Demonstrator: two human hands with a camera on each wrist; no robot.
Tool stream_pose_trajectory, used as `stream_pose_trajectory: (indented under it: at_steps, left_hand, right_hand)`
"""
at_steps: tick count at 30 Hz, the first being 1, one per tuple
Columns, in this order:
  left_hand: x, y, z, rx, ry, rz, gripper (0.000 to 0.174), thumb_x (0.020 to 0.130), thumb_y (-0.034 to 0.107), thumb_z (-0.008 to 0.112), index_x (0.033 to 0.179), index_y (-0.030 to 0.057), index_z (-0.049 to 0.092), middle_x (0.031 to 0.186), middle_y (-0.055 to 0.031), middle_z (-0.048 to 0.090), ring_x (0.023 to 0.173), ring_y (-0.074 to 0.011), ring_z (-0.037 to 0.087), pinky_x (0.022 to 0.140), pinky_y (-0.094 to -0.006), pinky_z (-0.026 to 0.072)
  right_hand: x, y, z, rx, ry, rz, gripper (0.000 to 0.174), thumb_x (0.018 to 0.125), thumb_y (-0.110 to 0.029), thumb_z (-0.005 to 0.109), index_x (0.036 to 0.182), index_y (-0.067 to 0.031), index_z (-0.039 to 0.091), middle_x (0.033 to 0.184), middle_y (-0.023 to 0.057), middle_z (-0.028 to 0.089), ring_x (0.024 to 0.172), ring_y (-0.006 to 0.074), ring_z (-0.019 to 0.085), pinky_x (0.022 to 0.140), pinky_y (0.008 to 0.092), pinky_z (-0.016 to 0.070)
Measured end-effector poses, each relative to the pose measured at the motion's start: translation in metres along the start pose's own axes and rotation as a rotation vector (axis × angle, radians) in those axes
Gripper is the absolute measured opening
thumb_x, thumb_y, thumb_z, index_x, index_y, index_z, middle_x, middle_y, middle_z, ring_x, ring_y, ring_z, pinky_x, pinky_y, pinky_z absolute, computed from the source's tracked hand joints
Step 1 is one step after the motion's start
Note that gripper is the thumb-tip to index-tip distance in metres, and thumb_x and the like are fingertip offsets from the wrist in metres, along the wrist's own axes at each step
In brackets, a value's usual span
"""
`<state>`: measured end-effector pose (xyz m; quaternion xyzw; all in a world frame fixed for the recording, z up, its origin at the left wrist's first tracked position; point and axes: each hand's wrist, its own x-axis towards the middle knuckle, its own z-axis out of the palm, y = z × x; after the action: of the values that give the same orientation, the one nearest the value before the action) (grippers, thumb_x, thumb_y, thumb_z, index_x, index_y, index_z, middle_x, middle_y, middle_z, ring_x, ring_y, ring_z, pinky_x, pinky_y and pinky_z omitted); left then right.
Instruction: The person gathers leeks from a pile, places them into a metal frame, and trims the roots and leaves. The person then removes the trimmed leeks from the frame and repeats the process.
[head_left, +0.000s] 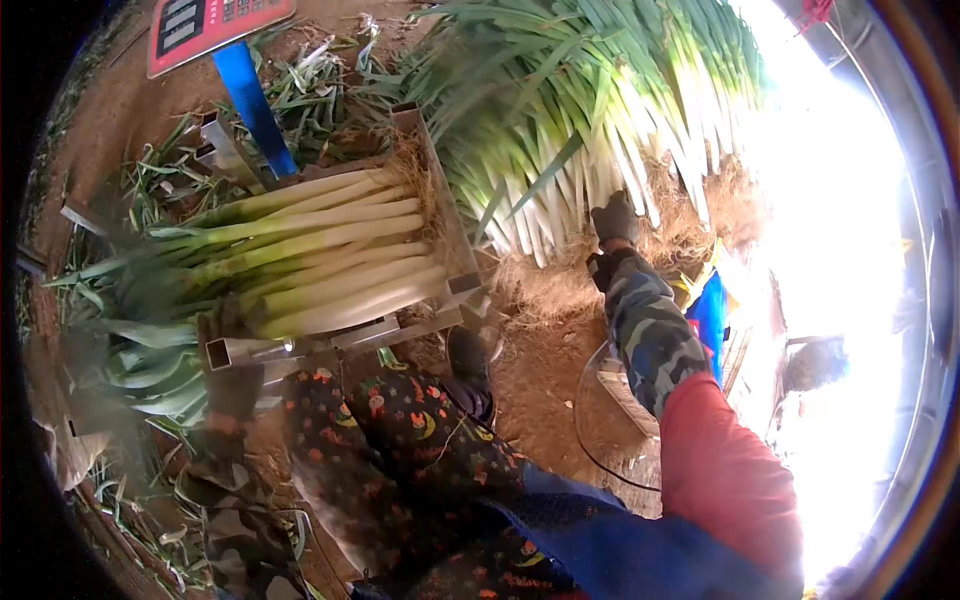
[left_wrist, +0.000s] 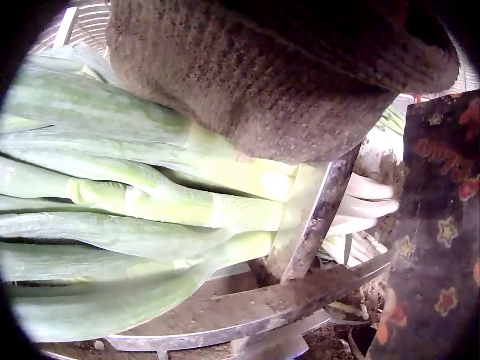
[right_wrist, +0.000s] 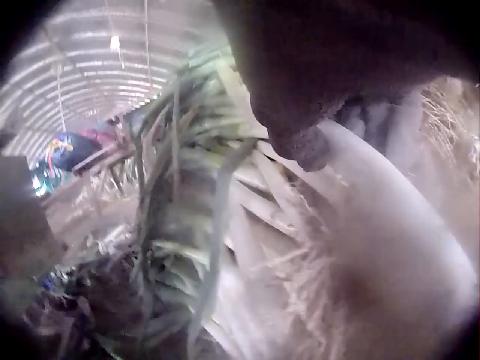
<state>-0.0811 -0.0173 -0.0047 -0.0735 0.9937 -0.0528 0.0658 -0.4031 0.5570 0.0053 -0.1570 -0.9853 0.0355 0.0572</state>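
Right hand (head_left: 614,218) grip clamped on piled leek (right_wrist: 375,225); left hand (left_wrist: 262,75) rests on racked leeks (left_wrist: 150,202), grip state indeterminable.

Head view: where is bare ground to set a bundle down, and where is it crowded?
Bare soil lies between the rack, the shoe and the right sleeve; more beside the scale, top left. Crowded: the rack's leeks, the pile, and leaf scraps left of the rack.
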Motion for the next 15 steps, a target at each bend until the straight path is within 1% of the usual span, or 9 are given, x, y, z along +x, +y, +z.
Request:
stream_pose_trajectory:
  at_steps: [1, 2, 3, 4, 5, 8, 10, 12, 15]
  left_hand:
    - [-0.002, 0.001, -0.001, 0.048, -0.042, -0.016, 0.057, 0.096, 0.050, 0.040, 0.146, 0.0240, 0.035, 0.154, -0.0064, 0.030, 0.142, -0.0235, 0.025, 0.119, -0.0445, 0.0100]
    - [-0.004, 0.001, 0.001, 0.089, 0.006, 0.009, 0.057, 0.095, 0.051, 0.040, 0.146, 0.0251, 0.036, 0.154, -0.0061, 0.030, 0.143, -0.0230, 0.024, 0.119, -0.0445, 0.0090]
    - [-0.006, 0.000, 0.003, 0.132, 0.054, 0.033, 0.057, 0.095, 0.051, 0.040, 0.145, 0.0261, 0.037, 0.154, -0.0057, 0.030, 0.143, -0.0225, 0.024, 0.119, -0.0445, 0.0081]
    - [-0.005, 0.001, 0.001, 0.116, -0.045, 0.012, 0.057, 0.094, 0.051, 0.040, 0.145, 0.0263, 0.037, 0.154, -0.0059, 0.031, 0.143, -0.0229, 0.024, 0.119, -0.0444, 0.0083]
    - [-0.002, 0.001, -0.002, 0.101, -0.145, -0.009, 0.057, 0.094, 0.052, 0.041, 0.145, 0.0266, 0.037, 0.153, -0.0062, 0.032, 0.142, -0.0233, 0.025, 0.119, -0.0443, 0.0086]
    - [-0.001, 0.001, 0.000, 0.079, -0.127, -0.019, 0.054, 0.093, 0.047, 0.043, 0.143, 0.0262, 0.040, 0.149, -0.0074, 0.037, 0.139, -0.0253, 0.030, 0.117, -0.0447, 0.0134]
    - [-0.001, 0.003, 0.001, 0.062, -0.098, -0.022, 0.053, 0.093, 0.044, 0.045, 0.142, 0.0259, 0.042, 0.146, -0.0082, 0.040, 0.136, -0.0266, 0.033, 0.116, -0.0449, 0.0166]
    - [0.000, 0.005, 0.001, 0.048, -0.076, -0.017, 0.051, 0.092, 0.041, 0.046, 0.141, 0.0257, 0.043, 0.143, -0.0091, 0.043, 0.134, -0.0279, 0.036, 0.114, -0.0451, 0.0199]
    - [0.002, 0.006, 0.001, 0.020, -0.039, -0.020, 0.049, 0.091, 0.036, 0.048, 0.139, 0.0253, 0.046, 0.139, -0.0103, 0.048, 0.130, -0.0298, 0.041, 0.112, -0.0454, 0.0247]
  right_hand:
    - [-0.003, 0.002, -0.002, 0.029, -0.021, -0.026, 0.037, 0.077, -0.028, 0.064, 0.107, -0.0074, 0.056, 0.100, 0.0199, 0.066, 0.096, 0.0372, 0.066, 0.078, 0.0484, 0.0536]
    - [-0.005, 0.004, -0.005, 0.058, -0.042, -0.052, 0.036, 0.077, -0.029, 0.064, 0.105, -0.0078, 0.057, 0.100, 0.0200, 0.067, 0.097, 0.0363, 0.066, 0.078, 0.0476, 0.0538]
    - [0.003, 0.015, 0.006, 0.132, -0.049, -0.092, 0.028, 0.079, -0.024, 0.063, 0.104, -0.0116, 0.060, 0.095, 0.0193, 0.067, 0.092, 0.0328, 0.067, 0.074, 0.0449, 0.0545]
    - [0.001, 0.018, 0.005, 0.225, -0.075, -0.099, 0.025, 0.081, -0.023, 0.062, 0.102, -0.0104, 0.059, 0.092, 0.0174, 0.066, 0.087, 0.0301, 0.065, 0.069, 0.0427, 0.0527]
    - [-0.002, 0.020, 0.005, 0.393, -0.130, -0.083, 0.022, 0.082, -0.021, 0.061, 0.101, -0.0093, 0.058, 0.089, 0.0154, 0.064, 0.081, 0.0273, 0.062, 0.065, 0.0405, 0.0509]
    - [-0.018, 0.005, -0.005, 1.338, -0.421, 0.151, 0.014, 0.087, -0.017, 0.059, 0.095, -0.0059, 0.055, 0.079, 0.0097, 0.059, 0.063, 0.0191, 0.054, 0.052, 0.0339, 0.0454]
    - [-0.036, -0.010, -0.019, 1.455, -0.517, 0.179, 0.011, 0.090, -0.013, 0.057, 0.092, -0.0036, 0.053, 0.073, 0.0059, 0.055, 0.052, 0.0136, 0.048, 0.043, 0.0295, 0.0418]
    - [-0.070, -0.025, -0.036, 1.414, -0.563, 0.189, 0.013, 0.094, -0.018, 0.056, 0.096, -0.0056, 0.052, 0.074, 0.0019, 0.053, 0.053, 0.0090, 0.046, 0.044, 0.0240, 0.0408]
    - [-0.147, -0.048, -0.068, 1.661, -0.718, 0.336, 0.016, 0.095, -0.019, 0.055, 0.103, -0.0051, 0.051, 0.076, 0.0001, 0.051, 0.053, 0.0073, 0.043, 0.045, 0.0206, 0.0373]
